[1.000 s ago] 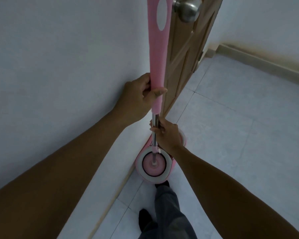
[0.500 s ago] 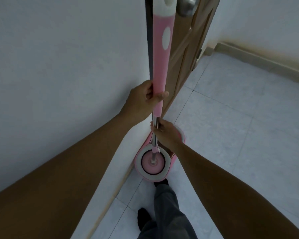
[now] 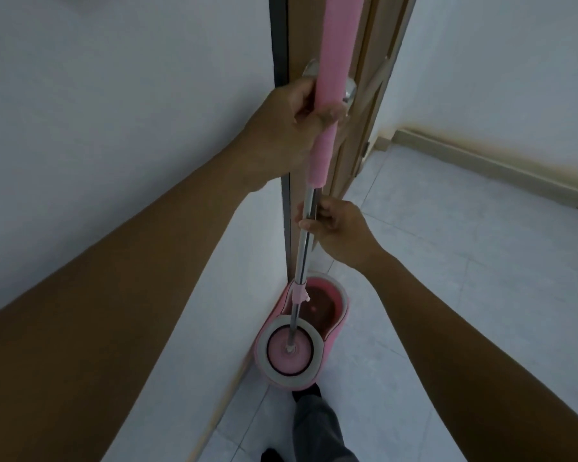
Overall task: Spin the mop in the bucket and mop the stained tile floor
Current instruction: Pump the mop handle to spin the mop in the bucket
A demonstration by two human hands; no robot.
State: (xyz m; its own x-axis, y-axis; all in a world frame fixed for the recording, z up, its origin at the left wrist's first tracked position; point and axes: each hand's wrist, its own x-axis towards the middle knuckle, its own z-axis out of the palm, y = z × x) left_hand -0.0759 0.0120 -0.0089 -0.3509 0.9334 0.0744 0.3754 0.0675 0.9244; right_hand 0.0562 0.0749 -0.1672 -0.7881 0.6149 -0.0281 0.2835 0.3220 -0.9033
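A pink spin mop stands upright, its pink foam handle (image 3: 334, 65) rising out of the top of the view. My left hand (image 3: 294, 121) grips the lower part of that pink grip. My right hand (image 3: 337, 228) is closed around the bare metal shaft (image 3: 301, 258) just below. The round pink mop head (image 3: 289, 353) sits inside the white-rimmed spinner basket of the pink bucket (image 3: 337, 331). The bucket stands on the pale tile floor against the wall, its far compartment holding dark water.
A white wall (image 3: 114, 111) runs along the left. A brown wooden door (image 3: 377, 95) with a metal knob stands behind the handle. Pale tiles (image 3: 464, 295) spread to the right toward a beige skirting board. My trouser leg and dark shoe (image 3: 311, 395) are just before the bucket.
The pink grip and my left hand have risen, lengthening the exposed metal shaft between grip and bucket. My right hand stays on the shaft. The view has tilted, showing more of the door.
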